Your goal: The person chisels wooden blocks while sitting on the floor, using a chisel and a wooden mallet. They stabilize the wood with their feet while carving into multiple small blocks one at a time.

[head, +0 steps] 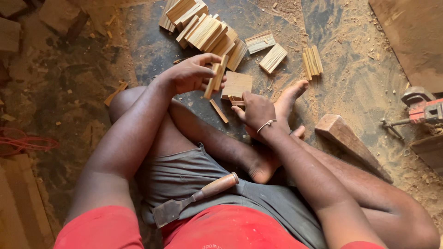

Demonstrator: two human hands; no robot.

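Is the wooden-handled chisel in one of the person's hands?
No, the wooden-handled chisel lies on the lap, while the left hand grips thin wooden slats.

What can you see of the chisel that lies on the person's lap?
The chisel has a rounded light-brown wooden handle and a flat, dull grey metal blade that widens to its edge. It lies slanted on the grey shorts, handle up to the right, blade down to the left near the red shirt. Neither hand touches it.
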